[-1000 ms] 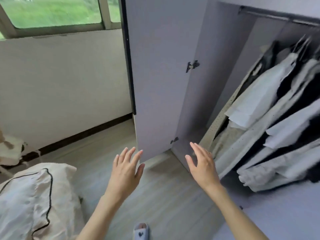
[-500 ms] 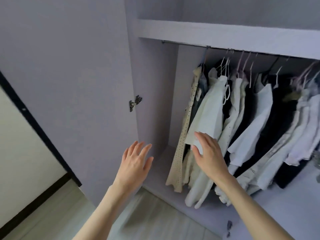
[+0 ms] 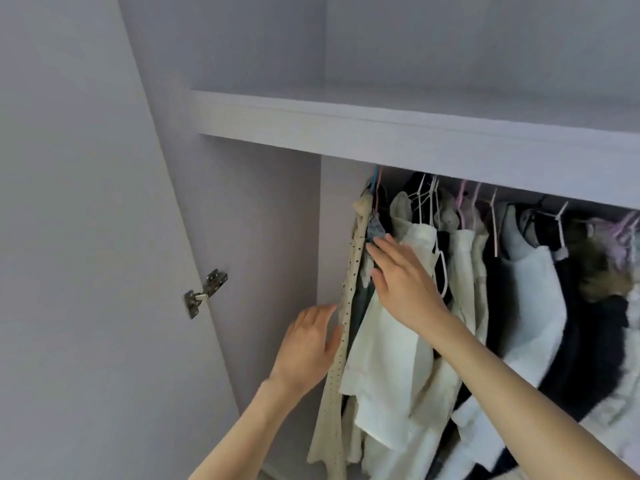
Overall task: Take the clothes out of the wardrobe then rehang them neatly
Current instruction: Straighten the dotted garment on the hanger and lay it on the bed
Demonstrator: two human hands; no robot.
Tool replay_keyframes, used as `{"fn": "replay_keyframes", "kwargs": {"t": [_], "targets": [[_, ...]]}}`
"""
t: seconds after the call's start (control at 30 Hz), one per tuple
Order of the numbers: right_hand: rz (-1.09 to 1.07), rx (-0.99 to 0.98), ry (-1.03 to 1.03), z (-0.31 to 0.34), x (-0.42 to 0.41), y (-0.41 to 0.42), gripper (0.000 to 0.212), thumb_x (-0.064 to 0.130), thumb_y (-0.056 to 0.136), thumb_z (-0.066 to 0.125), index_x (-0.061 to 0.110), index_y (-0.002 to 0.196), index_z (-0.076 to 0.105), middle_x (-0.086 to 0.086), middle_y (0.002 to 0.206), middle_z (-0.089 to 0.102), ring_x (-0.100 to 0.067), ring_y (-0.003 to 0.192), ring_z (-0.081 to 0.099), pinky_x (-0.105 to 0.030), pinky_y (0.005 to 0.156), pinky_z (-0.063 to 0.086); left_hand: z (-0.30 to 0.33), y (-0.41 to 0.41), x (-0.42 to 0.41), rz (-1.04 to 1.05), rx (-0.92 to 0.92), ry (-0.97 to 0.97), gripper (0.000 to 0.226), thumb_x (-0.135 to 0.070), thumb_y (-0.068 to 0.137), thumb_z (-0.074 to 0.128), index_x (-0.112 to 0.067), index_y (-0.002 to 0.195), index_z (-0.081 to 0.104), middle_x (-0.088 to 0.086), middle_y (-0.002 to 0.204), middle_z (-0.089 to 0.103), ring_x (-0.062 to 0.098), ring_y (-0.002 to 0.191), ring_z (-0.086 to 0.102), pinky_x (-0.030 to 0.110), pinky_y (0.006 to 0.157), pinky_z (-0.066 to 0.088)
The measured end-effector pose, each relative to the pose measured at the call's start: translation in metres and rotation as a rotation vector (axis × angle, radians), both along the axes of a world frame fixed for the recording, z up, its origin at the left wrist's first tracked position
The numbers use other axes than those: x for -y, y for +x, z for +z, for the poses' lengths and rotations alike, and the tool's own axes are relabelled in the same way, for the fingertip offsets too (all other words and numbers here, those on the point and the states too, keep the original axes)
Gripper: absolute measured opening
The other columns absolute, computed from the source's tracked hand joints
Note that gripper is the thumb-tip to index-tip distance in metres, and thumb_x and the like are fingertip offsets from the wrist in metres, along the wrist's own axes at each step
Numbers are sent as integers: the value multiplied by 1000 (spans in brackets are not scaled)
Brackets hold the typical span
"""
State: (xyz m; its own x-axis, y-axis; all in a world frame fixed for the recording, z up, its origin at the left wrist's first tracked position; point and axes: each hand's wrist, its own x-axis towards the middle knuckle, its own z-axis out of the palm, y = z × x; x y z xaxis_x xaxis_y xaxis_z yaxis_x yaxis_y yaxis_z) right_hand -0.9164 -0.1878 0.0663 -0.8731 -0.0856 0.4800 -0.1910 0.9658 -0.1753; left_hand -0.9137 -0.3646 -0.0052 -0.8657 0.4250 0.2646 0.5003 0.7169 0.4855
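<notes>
Several garments hang on thin hangers [image 3: 424, 199] under the wardrobe shelf [image 3: 415, 140]; the rail is hidden behind its edge. At the left end hangs a beige dotted garment [image 3: 341, 344], then a cream top [image 3: 391, 358], then white and black clothes [image 3: 533, 306] to the right. My left hand [image 3: 306, 348] is open, its thumb side touching the left edge of the dotted garment. My right hand [image 3: 401, 278] lies with straight fingers on the cream top, fingertips between it and the dotted garment.
The lilac wardrobe door [image 3: 86, 237] stands open on the left, with a metal hinge [image 3: 204, 292] on the side panel. An upper shelf compartment [image 3: 381, 46] is above the clothes.
My view rose from the floor to the wardrobe's inside. Both hands moved up and forward; the right hand went from the cream top's sleeve up near its shoulder, the left reached the dotted garment.
</notes>
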Motion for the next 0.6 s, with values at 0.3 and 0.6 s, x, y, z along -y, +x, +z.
{"fn": "replay_keyframes", "kwargs": {"t": [0.3, 0.6], "targets": [[-163, 100, 63, -27, -16, -80, 51, 17, 93, 35, 1, 141, 32, -14, 149, 31, -27, 137, 31, -41, 112, 20, -3, -76, -53, -9, -116, 5, 47, -34, 97, 43, -15, 140, 39, 0, 124, 56, 18, 110, 54, 31, 89, 47], [-148, -17, 100, -43, -32, -82, 52, 29, 88, 33, 2, 128, 53, -13, 136, 50, -27, 126, 47, -41, 104, 23, 3, -124, -56, 129, -91, 90, 33, -17, 98, 40, -11, 129, 48, 7, 117, 55, 23, 98, 58, 27, 80, 47]]}}
